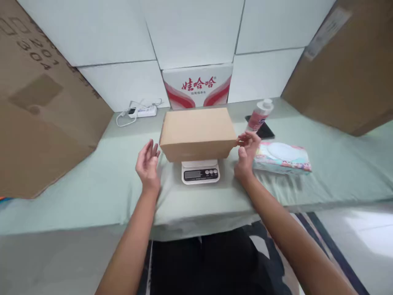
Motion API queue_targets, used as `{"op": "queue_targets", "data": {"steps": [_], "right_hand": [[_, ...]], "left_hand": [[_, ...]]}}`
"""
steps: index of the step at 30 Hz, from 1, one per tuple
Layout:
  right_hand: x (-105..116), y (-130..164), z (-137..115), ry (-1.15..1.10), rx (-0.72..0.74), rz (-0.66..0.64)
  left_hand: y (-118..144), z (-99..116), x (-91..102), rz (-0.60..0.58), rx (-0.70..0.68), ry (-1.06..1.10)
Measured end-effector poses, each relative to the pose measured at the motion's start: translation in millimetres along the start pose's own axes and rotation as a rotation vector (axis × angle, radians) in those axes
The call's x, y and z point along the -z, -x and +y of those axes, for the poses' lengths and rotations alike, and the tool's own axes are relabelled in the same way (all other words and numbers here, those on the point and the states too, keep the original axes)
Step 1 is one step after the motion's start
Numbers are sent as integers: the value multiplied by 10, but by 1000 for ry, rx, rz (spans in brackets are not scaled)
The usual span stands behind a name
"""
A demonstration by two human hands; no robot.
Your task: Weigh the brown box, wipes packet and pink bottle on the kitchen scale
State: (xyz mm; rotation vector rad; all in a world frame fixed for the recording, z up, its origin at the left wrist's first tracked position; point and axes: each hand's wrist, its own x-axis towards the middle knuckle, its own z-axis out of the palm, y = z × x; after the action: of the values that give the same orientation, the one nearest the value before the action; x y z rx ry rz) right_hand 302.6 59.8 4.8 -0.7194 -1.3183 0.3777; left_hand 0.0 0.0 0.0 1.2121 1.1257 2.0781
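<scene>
carton (pixel 199 131) atop scale (pixel 200 180) | left hand (pixel 148 166): unclenched, just beside it | right hand (pixel 247 155): unclenched, perhaps touching its edge

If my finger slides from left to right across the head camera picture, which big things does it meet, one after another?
Big left carton → left hand → smaller cardboard box → right hand → colourful pack → big right carton.
</scene>
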Motion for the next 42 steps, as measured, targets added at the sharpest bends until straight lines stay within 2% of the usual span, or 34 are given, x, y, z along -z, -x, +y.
{"op": "queue_targets", "data": {"steps": [5, 19, 24, 33, 38, 42], "right_hand": [[-7, 17, 21, 23, -10, -17], [-30, 45, 14, 37, -80, -115], [-39, 26, -22, 33, -129, -172], [-43, 30, -26, 56, -114, -240], [-51, -44, -161, 85, -140, -229], [-101, -295, -248, 50, -152, -255]], "left_hand": [[13, -20, -29, -21, 18, -86], [36, 43, -85, -73, 52, -88], [39, 12, -73, -98, 64, -69], [48, -47, -68, -146, 99, -132], [15, 50, -166, -184, 85, -118], [-237, 207, -334, -278, 46, -63]]}}
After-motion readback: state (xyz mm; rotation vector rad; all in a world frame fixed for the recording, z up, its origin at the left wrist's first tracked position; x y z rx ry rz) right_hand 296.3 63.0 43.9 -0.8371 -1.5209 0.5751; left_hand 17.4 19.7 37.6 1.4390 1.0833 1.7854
